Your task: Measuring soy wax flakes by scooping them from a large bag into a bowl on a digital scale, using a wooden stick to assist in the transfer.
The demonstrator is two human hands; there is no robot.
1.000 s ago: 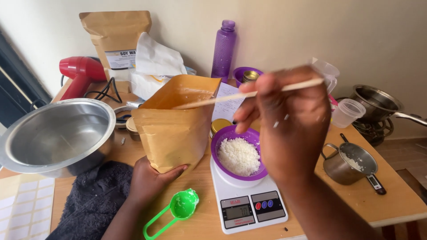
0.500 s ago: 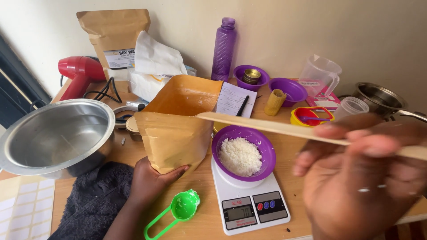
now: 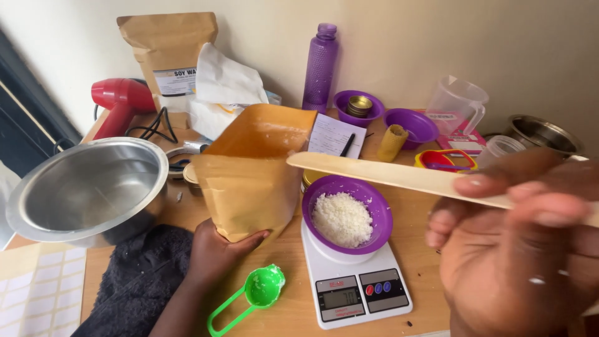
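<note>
left hand (image 3: 215, 253) clasps open brown pouch (image 3: 249, 171) base | right hand (image 3: 518, 243) pinches wooden stick (image 3: 380, 171) | purple bowl of white flakes (image 3: 347, 214) between hands

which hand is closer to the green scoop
Left. The left hand grips the base of the brown paper bag, just above the green scoop. The right hand holds a wooden stick off to the right, past the scale.
</note>
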